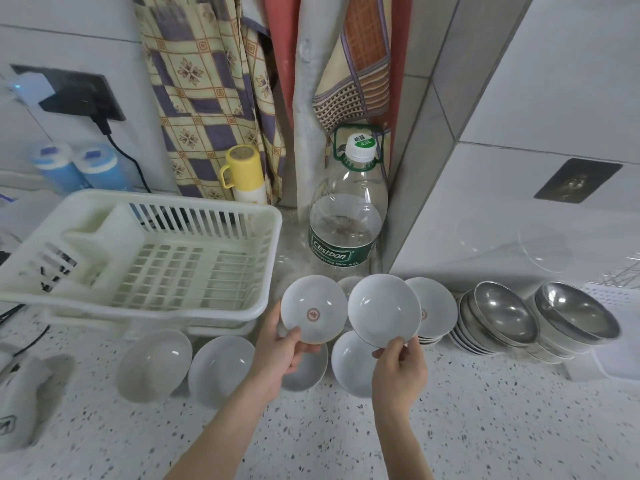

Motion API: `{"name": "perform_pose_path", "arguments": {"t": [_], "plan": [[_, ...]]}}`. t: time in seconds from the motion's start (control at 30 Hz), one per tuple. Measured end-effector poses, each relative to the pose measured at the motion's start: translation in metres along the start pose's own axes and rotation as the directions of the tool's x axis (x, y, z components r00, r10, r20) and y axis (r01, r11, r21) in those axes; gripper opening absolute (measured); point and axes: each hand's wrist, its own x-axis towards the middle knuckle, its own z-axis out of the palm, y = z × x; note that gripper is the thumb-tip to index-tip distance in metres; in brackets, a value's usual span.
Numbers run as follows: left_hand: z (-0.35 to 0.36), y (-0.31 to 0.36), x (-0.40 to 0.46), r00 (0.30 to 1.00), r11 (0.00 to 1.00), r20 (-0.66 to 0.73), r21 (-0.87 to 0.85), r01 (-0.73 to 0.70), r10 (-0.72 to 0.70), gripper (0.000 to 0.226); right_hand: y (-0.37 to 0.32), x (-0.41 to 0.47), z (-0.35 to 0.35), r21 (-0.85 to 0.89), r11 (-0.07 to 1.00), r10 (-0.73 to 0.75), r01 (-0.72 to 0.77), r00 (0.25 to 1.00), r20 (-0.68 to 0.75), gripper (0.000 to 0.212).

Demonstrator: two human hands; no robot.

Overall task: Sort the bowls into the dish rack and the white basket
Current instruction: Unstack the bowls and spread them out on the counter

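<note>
Holding one small white dish apiece: the left hand pinches the logo dish by its lower rim, the right hand pinches the plain dish the same way, both tipped up above the worktop. Looks like glazed ceramic, so light but slick and chippable; I'd say rim pinches are the way. More white bowls sit under the hands, steel bowls stacked toward the right edge. The white basket at the back left has nothing in it yet.
</note>
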Motion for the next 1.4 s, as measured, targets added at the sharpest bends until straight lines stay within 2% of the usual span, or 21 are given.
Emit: {"name": "perform_pose_path", "arguments": {"t": [0.27,0.53,0.67,0.9,1.4], "plan": [[-0.042,-0.013,-0.062,0.99,1.0,0.141,0.025,0.012,-0.015,0.061,0.02,-0.036,-0.046,0.133,0.99,0.063,-0.056,0.996,-0.055,0.028],[-0.086,-0.061,-0.104,0.968,0.991,0.217,0.064,0.116,-0.127,0.055,0.072,-0.104,-0.08,0.014,0.983,0.185,-0.184,0.981,-0.06,0.027],[-0.095,-0.088,-0.109,0.966,0.984,0.198,0.102,0.149,-0.167,0.06,0.09,-0.125,-0.089,-0.033,0.971,0.233,-0.235,0.971,-0.062,0.029],[-0.097,-0.114,-0.107,0.964,0.975,0.196,0.17,0.145,-0.177,0.062,0.097,-0.129,-0.092,-0.076,0.968,0.241,-0.24,0.97,0.004,0.029],[-0.089,-0.132,-0.1,0.965,0.972,0.164,0.149,0.18,-0.204,0.062,0.101,-0.113,-0.085,-0.149,0.964,0.245,-0.222,0.956,0.162,0.03]]}}
